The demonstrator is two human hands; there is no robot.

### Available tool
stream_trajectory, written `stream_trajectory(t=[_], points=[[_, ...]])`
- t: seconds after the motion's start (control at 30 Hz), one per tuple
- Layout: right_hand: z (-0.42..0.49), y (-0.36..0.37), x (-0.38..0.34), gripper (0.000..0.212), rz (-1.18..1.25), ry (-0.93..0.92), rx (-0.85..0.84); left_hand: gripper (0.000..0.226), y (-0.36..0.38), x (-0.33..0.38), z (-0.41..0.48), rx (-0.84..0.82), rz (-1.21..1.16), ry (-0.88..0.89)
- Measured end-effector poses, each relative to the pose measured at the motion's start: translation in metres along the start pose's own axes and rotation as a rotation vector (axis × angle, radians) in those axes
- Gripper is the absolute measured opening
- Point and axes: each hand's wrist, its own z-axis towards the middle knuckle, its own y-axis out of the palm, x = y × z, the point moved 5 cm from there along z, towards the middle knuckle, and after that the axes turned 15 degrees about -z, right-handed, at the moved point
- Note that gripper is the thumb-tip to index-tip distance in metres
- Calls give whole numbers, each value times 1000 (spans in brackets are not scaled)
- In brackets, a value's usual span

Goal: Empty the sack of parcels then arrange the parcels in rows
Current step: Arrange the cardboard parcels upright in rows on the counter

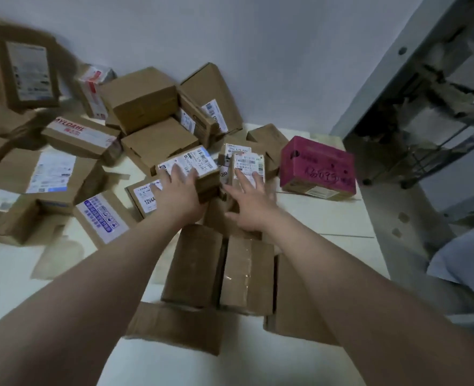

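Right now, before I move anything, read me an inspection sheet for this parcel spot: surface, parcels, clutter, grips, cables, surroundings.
Surface: pale tiled floor, with parcels lying directly on it.
Job's things: brown parcels heaped loosely against the wall, not in rows; a pink box apart at the right; a few plain parcels side by side nearest the camera; sack not seen.
Clutter: nothing seen.
Grips: left hand flat, fingers spread, on a labelled parcel; right hand flat on a smaller labelled parcel beside it.
Cables: nothing seen.
Surroundings: white wall behind; metal shelving at the right.
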Motion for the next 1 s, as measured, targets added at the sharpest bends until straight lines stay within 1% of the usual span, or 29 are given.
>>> stream_trajectory(t=[0.07, 0.13, 0.23, 0.3, 0.37, 0.43, 0.5, 0.57, 0.63, 0.67, 0.73, 0.77, 0.8, 0.83, 0.9, 0.97, 1.0], points=[[5, 8, 11, 80, 23, 73, -21, 72, -2, 9, -4, 40, -23, 25], [6, 10, 22, 82, 17, 111, 1, 65, -4, 17, -7, 27, -47, 2], [4, 7, 37, 81, -2, 121, 33, 59, -9, 28, -7, 56, 100, -16], [-2, 7, 46, 82, 17, 165, 43, 51, -15, 41, -5, 91, 173, -1], [-6, 6, 55, 82, 2, 200, 58, 46, -18, 64, 1, 94, 109, 25], [-8, 4, 66, 76, -44, 225, 76, 46, -14, 94, 5, 103, 20, 97], [-11, 1, 83, 66, -45, 277, 123, 48, -4, 125, 7, 125, -60, 193], [-17, 2, 104, 53, 42, 321, 184, 49, 10, 150, 9, 126, -99, 269], [-28, 5, 128, 38, 144, 335, 288, 52, 24, 169, 13, 116, -118, 316], [-34, 6, 140, 34, 177, 346, 353, 53, 29, 177, 15, 104, -128, 331], [-44, 9, 168, 28, 219, 384, 468, 56, 40, 192, 21, 82, -148, 352], [-47, 12, 184, 30, 219, 411, 513, 57, 45, 198, 25, 74, -150, 358], [-47, 16, 201, 38, 208, 447, 524, 59, 50, 203, 30, 67, -148, 358], [-44, 21, 217, 48, 192, 493, 487, 60, 56, 207, 35, 57, -140, 352], [-33, 33, 245, 69, 135, 562, 309, 62, 68, 214, 45, 24, -112, 328], [-19, 43, 265, 80, 108, 575, 148, 62, 78, 220, 55, -1, -97, 310], [-12, 46, 273, 84, 112, 582, 97, 64, 83, 224, 61, -13, -91, 307]])
